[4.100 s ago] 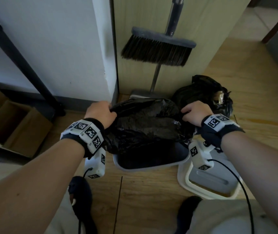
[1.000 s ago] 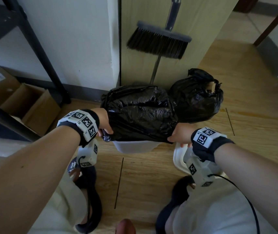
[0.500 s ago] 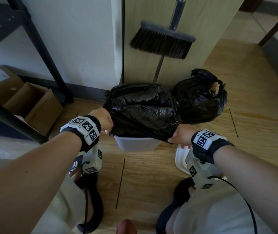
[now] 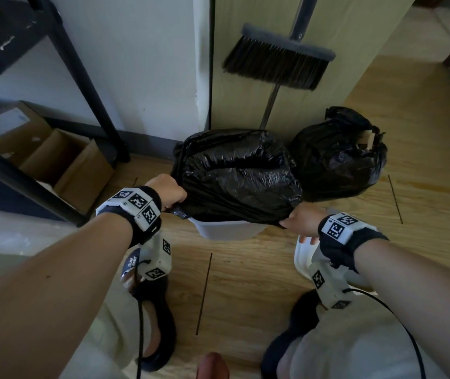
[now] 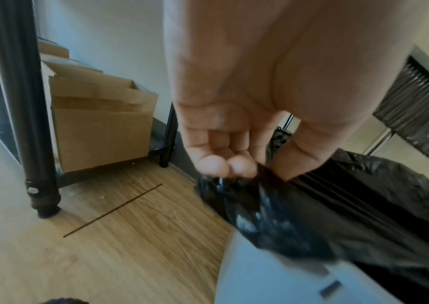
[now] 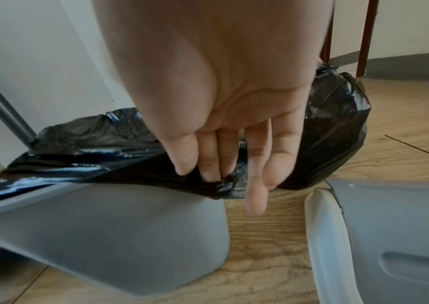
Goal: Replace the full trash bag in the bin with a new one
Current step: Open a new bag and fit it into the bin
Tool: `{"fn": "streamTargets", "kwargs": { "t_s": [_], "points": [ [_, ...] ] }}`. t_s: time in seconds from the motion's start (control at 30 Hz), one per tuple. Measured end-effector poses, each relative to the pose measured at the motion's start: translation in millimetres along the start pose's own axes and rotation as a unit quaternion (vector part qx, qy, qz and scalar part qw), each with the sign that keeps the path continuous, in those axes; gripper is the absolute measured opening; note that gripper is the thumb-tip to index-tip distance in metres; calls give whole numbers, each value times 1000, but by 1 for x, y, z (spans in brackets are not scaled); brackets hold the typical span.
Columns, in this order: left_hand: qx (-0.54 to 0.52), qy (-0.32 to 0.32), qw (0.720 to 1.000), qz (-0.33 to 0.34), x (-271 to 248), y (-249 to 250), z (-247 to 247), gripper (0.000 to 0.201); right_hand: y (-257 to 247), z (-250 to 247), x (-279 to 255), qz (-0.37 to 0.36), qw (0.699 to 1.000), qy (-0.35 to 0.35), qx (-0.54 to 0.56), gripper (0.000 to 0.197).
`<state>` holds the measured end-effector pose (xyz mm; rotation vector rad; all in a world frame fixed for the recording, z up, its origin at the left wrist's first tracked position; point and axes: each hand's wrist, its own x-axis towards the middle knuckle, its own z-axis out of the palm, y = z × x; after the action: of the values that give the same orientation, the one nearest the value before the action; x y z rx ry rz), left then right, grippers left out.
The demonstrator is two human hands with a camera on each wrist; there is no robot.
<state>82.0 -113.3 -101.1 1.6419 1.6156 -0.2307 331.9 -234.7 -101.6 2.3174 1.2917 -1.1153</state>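
Bin (image 4: 226, 230), white, stands on the wooden floor (image 4: 245, 283) with a new black bag (image 4: 234, 173) draped over its mouth. Left hand (image 4: 167, 190) pinches the bag's left edge; right hand (image 4: 301, 221) pinches its right edge. Full tied bag (image 4: 338, 157) sits just beside, under a broom (image 4: 278, 61).

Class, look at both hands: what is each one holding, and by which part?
Both hold the new black trash bag by its folded-over edge: left hand at the bin's left corner, right hand at its right.
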Motion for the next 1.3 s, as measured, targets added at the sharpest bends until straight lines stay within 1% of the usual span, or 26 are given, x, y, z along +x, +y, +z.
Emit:
{"fn": "streamTargets", "kwargs": {
  "t_s": [0.07, 0.1, 0.2, 0.27, 0.33, 0.37, 0.5, 0.53, 0.6, 0.73, 0.83, 0.9, 0.93, 1.0, 1.03, 1.07, 1.13, 1.17, 1.23, 1.3],
  "points": [
    [38, -23, 999, -9, 1, -3, 7, 25, -1, 0, 2, -15, 1000, 15, 4, 44],
    [41, -37, 998, -11, 1, -5, 9, 26, -2, -1, 3, -23, 999, 27, 3, 42],
    [3, -92, 996, -5, 1, -10, 9, 26, -6, -1, 8, -23, 999, 44, 5, 41],
    [6, -96, 995, 12, 0, -13, 8, 27, -8, -1, 9, -21, 999, 39, -12, 40],
    [36, -69, 996, 34, 0, -14, 13, 16, -8, -1, 11, -20, 999, 33, -18, 44],
    [59, -59, 995, 49, 0, -15, 16, 17, -6, 0, 13, -20, 999, 36, -14, 47],
    [107, -21, 992, 63, 8, -23, 27, 47, -4, 5, 21, -27, 999, 25, 28, 45],
    [115, -11, 991, 65, 10, -25, 29, 52, -4, 6, 22, -26, 999, 17, 42, 45],
    [127, 5, 990, 67, 13, -28, 33, 54, -4, 7, 22, -28, 998, 5, 47, 43],
    [126, 60, 986, 95, 23, -31, 33, 39, -2, 7, 27, 6, 998, -33, 49, 37],
    [114, 94, 984, 103, 30, -25, 28, 29, 1, 6, 33, 16, 993, -31, 114, 33],
    [94, 130, 983, 89, 34, -22, 18, 25, 8, -4, 38, 36, 982, 8, 186, 21],
    [63, 162, 982, 74, 38, -22, 11, 24, 13, -12, 41, 48, 975, 51, 210, 15],
    [-15, 223, 974, 37, 46, -22, -5, 25, 26, -30, 49, 57, 970, 138, 190, 18],
    [-41, 236, 970, 36, 52, -21, -11, 26, 32, -37, 51, 60, 970, 168, 168, 20],
    [-47, 219, 974, 39, 56, -18, -16, 27, 36, -42, 53, 59, 967, 186, 166, 20],
    [-50, 153, 986, 50, 66, -13, -18, 23, 36, -47, 58, 40, 963, 189, 189, 19],
    [-62, 121, 989, 56, 71, -11, -16, 20, 35, -47, 61, 29, 964, 182, 193, 19],
    [-70, 62, 994, 55, 80, -10, -11, 23, 29, -44, 71, 3, 970, 159, 182, 24],
    [-72, 28, 996, 40, 89, -12, -7, 26, 22, -40, 81, -40, 976, 128, 171, 33]
  ]
}}
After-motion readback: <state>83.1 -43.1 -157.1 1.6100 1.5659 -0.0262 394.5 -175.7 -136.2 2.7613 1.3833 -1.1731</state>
